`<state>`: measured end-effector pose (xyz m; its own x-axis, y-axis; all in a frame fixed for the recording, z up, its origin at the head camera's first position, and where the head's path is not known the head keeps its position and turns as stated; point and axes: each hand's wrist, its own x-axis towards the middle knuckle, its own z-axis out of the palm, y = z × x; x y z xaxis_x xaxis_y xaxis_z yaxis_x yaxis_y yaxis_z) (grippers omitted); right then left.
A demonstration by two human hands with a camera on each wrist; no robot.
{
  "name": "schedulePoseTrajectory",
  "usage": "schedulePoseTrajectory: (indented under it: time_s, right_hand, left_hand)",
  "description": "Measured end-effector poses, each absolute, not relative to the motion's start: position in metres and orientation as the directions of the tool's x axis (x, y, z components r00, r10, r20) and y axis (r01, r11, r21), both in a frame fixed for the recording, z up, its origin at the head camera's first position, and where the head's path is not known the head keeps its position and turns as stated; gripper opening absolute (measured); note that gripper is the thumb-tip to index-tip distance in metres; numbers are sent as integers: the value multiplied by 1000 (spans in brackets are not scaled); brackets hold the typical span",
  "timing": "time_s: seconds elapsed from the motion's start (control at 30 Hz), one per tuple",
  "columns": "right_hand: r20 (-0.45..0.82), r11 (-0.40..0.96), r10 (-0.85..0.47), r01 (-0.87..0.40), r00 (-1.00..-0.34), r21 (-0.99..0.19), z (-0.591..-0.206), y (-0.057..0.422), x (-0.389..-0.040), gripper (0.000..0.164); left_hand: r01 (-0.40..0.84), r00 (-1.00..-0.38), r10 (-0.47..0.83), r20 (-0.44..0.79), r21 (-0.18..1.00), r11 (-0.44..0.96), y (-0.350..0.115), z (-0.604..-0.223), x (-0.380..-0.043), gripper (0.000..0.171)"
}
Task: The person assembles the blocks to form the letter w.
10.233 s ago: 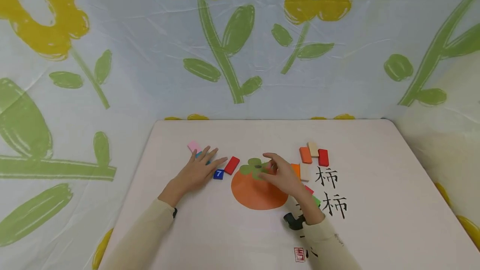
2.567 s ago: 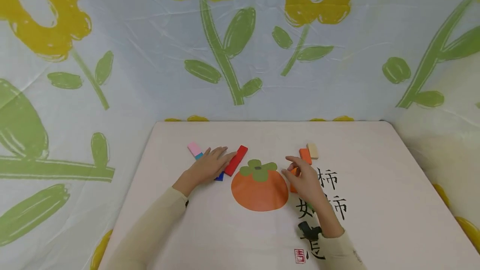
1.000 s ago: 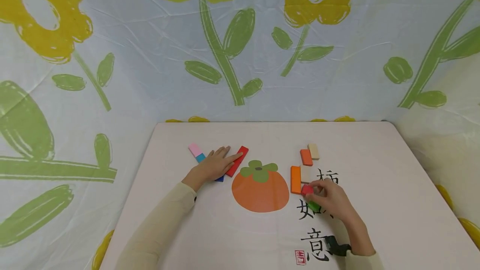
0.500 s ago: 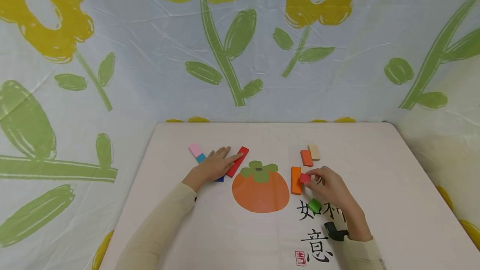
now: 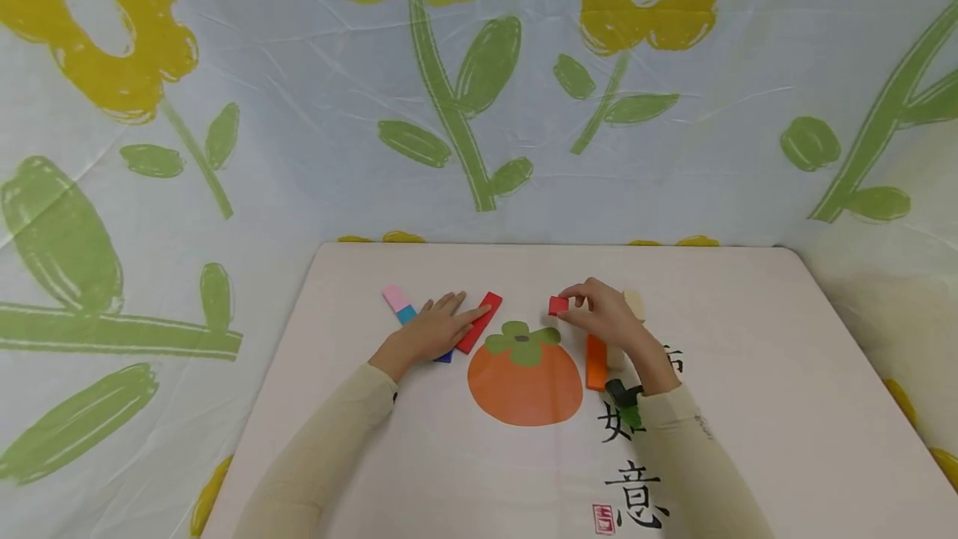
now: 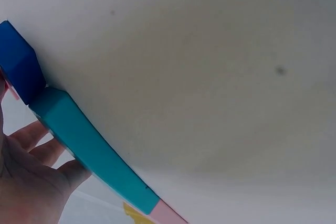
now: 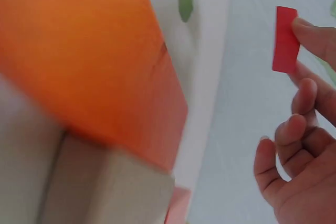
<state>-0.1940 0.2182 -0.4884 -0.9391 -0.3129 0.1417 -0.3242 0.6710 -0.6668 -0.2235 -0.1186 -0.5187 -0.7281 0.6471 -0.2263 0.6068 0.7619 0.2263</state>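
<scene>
My right hand [image 5: 602, 310] pinches a small red block [image 5: 558, 306] between thumb and fingertips, over the table beyond the persimmon print's leaves. In the right wrist view, the red block [image 7: 286, 39] shows as a flat rectangular piece at the fingertips. My left hand [image 5: 428, 331] lies with straight fingers across a row of blocks, a finger reaching along a long red strip [image 5: 481, 324]. Partly under it is a dark blue block [image 5: 445, 356]; a light blue block [image 5: 407, 314] and a pink block [image 5: 393, 298] run toward the upper left.
Right of the persimmon print [image 5: 524, 393] lie an orange block [image 5: 596, 364] and a beige block [image 5: 615, 358]. Another beige block [image 5: 634, 304] is behind the right hand. A green block [image 5: 631, 417] sits partly behind the dark wrist camera [image 5: 623, 393]. Patterned cloth walls stand around the table.
My right hand has picked the red block up from beside the green one and carried it left and away. Earlier, another red block left the right-hand group and the left red strip lengthened.
</scene>
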Motion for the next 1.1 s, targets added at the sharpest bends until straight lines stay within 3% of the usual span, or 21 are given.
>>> schedulePoseTrajectory:
  time_s: [0.53,0.8,1.1]
  right_hand:
    - [79,654,-409,-352,-909,-669,-504,171,-258,26]
    - [-32,682,-400,-274,-916,-678,-516,160,-268,24]
    - [-54,685,-425,-282,-903,-672,-520,153,-271,24]
  left_hand:
    - [608,-736,635,-234,183,772,-115,-523,-227,55]
    - [617,-734,639,-228,168,769,-117,-525,-226,54]
    - [622,-734,642,-222,162,766,-118,-522,-225,55]
